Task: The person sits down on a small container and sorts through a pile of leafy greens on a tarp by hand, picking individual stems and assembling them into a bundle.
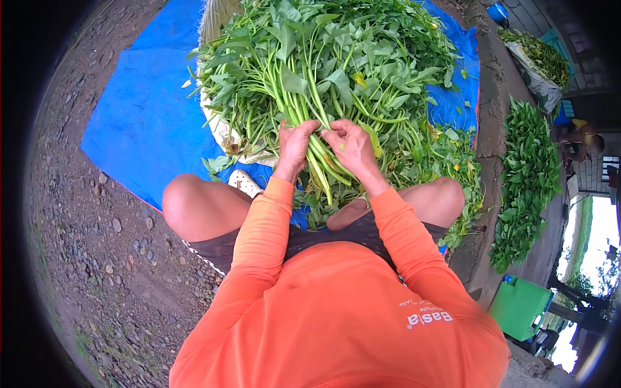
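Observation:
My left hand (294,147) is closed round a bunch of long green stems (317,167), whose leafy tops point away from me and whose bare ends hang toward my lap. Close beside it, my right hand (351,149) pinches a stem at the bunch's right edge, thumb and fingers together. Beyond and beneath both hands lies a large heap of leafy greens (388,52), partly on a pale sack (223,132). A few yellow leaves show among the green ones.
A blue tarp (149,103) lies under the heap, with stony ground (116,246) to the left. At the right are a row of leafy bundles (527,181), a green container (521,307), another sack of greens (540,64) and a partly visible person (582,141).

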The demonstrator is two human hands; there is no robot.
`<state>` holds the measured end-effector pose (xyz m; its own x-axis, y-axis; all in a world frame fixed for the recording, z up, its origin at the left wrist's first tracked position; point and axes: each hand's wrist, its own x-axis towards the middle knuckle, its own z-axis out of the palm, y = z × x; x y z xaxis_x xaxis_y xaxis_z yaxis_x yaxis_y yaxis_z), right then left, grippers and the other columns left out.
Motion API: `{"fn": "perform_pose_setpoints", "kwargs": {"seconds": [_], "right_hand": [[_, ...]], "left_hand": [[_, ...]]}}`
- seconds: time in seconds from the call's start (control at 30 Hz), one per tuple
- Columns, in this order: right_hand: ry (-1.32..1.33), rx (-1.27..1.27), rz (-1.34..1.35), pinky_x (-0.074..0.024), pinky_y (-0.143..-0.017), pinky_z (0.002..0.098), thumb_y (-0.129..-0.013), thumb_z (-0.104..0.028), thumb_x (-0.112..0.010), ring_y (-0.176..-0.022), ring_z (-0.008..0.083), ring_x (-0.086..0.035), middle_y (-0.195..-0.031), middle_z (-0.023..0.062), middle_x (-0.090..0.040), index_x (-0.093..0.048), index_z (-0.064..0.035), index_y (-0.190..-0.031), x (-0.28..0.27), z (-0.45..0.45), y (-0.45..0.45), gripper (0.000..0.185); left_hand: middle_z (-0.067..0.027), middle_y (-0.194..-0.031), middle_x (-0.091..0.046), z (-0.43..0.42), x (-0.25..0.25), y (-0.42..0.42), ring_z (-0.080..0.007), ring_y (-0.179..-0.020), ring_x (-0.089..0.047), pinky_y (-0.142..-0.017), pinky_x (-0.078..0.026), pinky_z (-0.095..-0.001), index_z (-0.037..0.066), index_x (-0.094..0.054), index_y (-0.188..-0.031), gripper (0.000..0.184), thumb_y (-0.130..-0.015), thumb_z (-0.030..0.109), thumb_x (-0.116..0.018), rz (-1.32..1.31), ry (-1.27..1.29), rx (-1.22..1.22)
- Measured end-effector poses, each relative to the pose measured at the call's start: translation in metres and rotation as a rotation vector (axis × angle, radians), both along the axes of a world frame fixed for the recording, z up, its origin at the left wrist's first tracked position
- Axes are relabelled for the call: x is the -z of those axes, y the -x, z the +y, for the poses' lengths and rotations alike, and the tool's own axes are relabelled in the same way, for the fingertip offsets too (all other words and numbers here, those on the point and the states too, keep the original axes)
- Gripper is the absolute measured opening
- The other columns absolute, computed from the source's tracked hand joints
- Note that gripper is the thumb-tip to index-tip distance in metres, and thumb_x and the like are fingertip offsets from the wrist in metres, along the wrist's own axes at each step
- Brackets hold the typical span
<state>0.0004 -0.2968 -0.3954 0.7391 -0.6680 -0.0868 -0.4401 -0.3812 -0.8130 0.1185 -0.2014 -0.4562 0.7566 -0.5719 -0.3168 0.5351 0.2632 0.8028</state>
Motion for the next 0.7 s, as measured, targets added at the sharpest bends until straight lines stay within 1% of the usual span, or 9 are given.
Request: {"fn": "perform_pose_setpoints", "kwargs": {"seconds": [0.07, 0.17, 0.27, 0.33, 0.4, 0.5, 0.53, 0.6, 0.7], "right_hand": [[-0.041, 0.036, -0.014, -0.0592, -0.071, 0.0376, -0.1, -0.021, -0.073, -0.076, 0.0257, -0.074, -0.103, 0.0165, -0.078, -0.07, 0.0025, -0.12, 0.021, -0.007, -0.002, 0.031], [-0.364, 0.244, -0.323, -0.0589, -0.068, 0.0324, -0.105, -0.013, -0.066, -0.075, 0.0208, -0.072, -0.097, 0.0136, -0.075, -0.062, 0.0005, -0.125, 0.023, 0.008, -0.005, 0.024], [-0.406, 0.203, -0.243, -0.0591, -0.068, 0.0287, -0.107, -0.008, -0.062, -0.08, 0.0168, -0.071, -0.093, 0.0118, -0.072, -0.056, 0.0001, -0.128, 0.002, 0.006, 0.0, 0.023], [-0.372, -0.046, -0.226, -0.0595, -0.076, 0.0311, -0.104, -0.005, -0.06, -0.088, 0.0166, -0.071, -0.094, 0.0117, -0.073, -0.059, 0.0044, -0.129, 0.015, -0.011, 0.006, 0.026], [-0.253, -0.18, -0.039, -0.0582, -0.079, 0.031, -0.1, -0.005, -0.064, -0.089, 0.0163, -0.07, -0.097, 0.0111, -0.074, -0.063, 0.0045, -0.132, 0.011, -0.027, 0.013, 0.033], [-0.389, -0.129, 0.0, -0.0589, -0.082, 0.0286, -0.098, -0.006, -0.069, -0.093, 0.0152, -0.072, -0.099, 0.0102, -0.075, -0.066, 0.0072, -0.128, -0.008, -0.042, 0.019, 0.033], [-0.455, -0.031, -0.152, -0.0582, -0.078, 0.0276, -0.096, -0.008, -0.071, -0.086, 0.0133, -0.07, -0.097, 0.0076, -0.075, -0.069, 0.0074, -0.121, -0.012, -0.044, 0.022, 0.03], [-0.447, 0.187, -0.309, -0.054, -0.072, 0.029, -0.092, -0.01, -0.072, -0.079, 0.0143, -0.067, -0.093, 0.0066, -0.074, -0.07, 0.0073, -0.117, -0.03, -0.048, 0.027, 0.03], [-0.057, 0.346, -0.383, -0.0527, -0.068, 0.0301, -0.091, -0.009, -0.073, -0.074, 0.0139, -0.065, -0.09, 0.0061, -0.071, -0.071, 0.0057, -0.115, -0.039, -0.069, 0.027, 0.028]], "left_hand": [[-0.0041, -0.083, -0.071, -0.001, -0.004, -0.001, -0.0152, -0.069, -0.066, -0.065, -0.055, -0.0326, 0.0, -0.069, -0.098, 0.013, -0.085, 0.0, -0.074, -0.006, -0.004, -0.012], [-0.0042, -0.082, -0.071, 0.001, -0.004, -0.001, -0.0148, -0.069, -0.065, -0.066, -0.055, -0.0327, 0.0, -0.068, -0.097, 0.015, -0.085, 0.001, -0.076, -0.003, -0.027, -0.025], [-0.0049, -0.082, -0.071, 0.001, -0.001, -0.002, -0.0154, -0.069, -0.065, -0.067, -0.056, -0.0326, -0.002, -0.068, -0.099, 0.017, -0.085, 0.002, -0.076, 0.038, -0.044, -0.016], [-0.0055, -0.084, -0.07, 0.001, 0.01, -0.007, -0.0162, -0.068, -0.065, -0.065, -0.056, -0.0331, -0.003, -0.063, -0.11, 0.03, -0.083, -0.001, -0.075, 0.075, -0.058, 0.001], [-0.0054, -0.085, -0.07, 0.003, 0.005, -0.006, -0.0164, -0.068, -0.065, -0.064, -0.057, -0.0335, -0.003, -0.06, -0.115, 0.036, -0.082, -0.003, -0.074, 0.106, -0.066, 0.006], [-0.0048, -0.085, -0.068, 0.003, 0.001, -0.009, -0.016, -0.068, -0.065, -0.064, -0.056, -0.033, 0.0, -0.057, -0.117, 0.042, -0.079, -0.004, -0.074, 0.03, -0.099, -0.013], [-0.0047, -0.085, -0.067, 0.003, 0.002, -0.011, -0.0159, -0.068, -0.064, -0.064, -0.056, -0.0328, 0.0, -0.057, -0.117, 0.042, -0.078, -0.003, -0.074, -0.001, -0.13, -0.026], [-0.0056, -0.091, -0.069, 0.005, 0.003, -0.017, -0.0172, -0.073, -0.065, -0.071, -0.056, -0.0331, -0.001, -0.057, -0.12, 0.047, -0.076, 0.001, -0.076, -0.077, -0.187, -0.002], [-0.0074, -0.098, -0.071, 0.009, -0.014, -0.012, -0.0188, -0.08, -0.066, -0.079, -0.056, -0.0334, -0.003, -0.057, -0.124, 0.053, -0.076, 0.007, -0.078, -0.19, -0.331, -0.032]]}}
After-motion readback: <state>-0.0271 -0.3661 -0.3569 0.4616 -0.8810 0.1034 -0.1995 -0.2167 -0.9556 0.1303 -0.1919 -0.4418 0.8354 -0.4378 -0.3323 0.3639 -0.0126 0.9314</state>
